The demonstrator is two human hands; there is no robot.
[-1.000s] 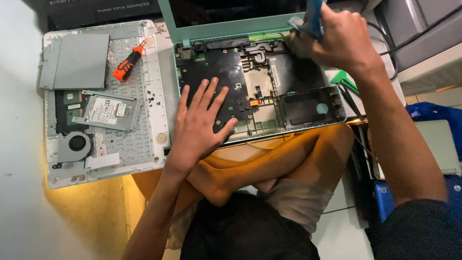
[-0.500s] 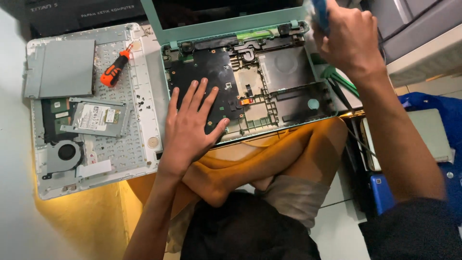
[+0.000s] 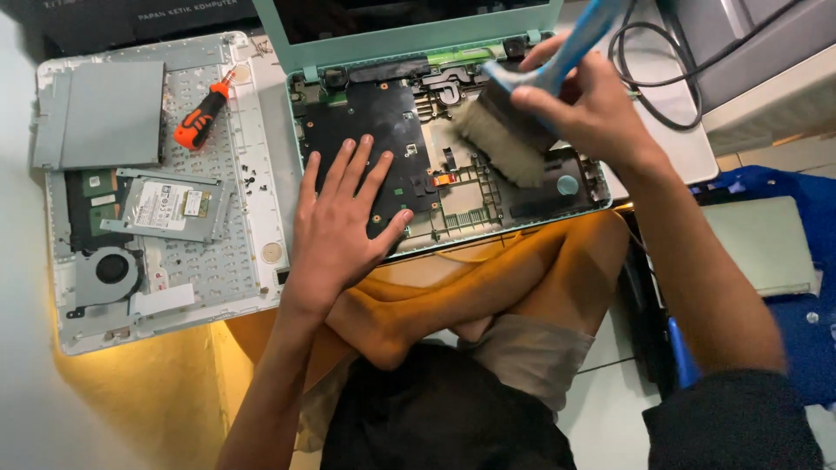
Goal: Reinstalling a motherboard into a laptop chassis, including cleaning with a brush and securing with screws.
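An opened teal laptop base (image 3: pixel 488 222) lies in front of my crossed legs, its black board and inner frame exposed. My left hand (image 3: pixel 340 226) presses flat, fingers spread, on the black board (image 3: pixel 370 122) at the base's left half. My right hand (image 3: pixel 588 109) grips the blue handle of a wide brush (image 3: pixel 501 139). Its pale bristles rest on the right middle of the open base.
A white upturned keyboard cover (image 3: pixel 252 157) lies left of the laptop, carrying a grey panel (image 3: pixel 100 113), a drive (image 3: pixel 170 204), a fan (image 3: pixel 109 270) and an orange-handled screwdriver (image 3: pixel 198 120). Black cables (image 3: pixel 662 78) run at the upper right. A blue crate (image 3: pixel 810 305) stands at the right.
My right hand came down from the laptop's far right corner and brought the brush onto the inside of the base. My left hand stays on the black board.
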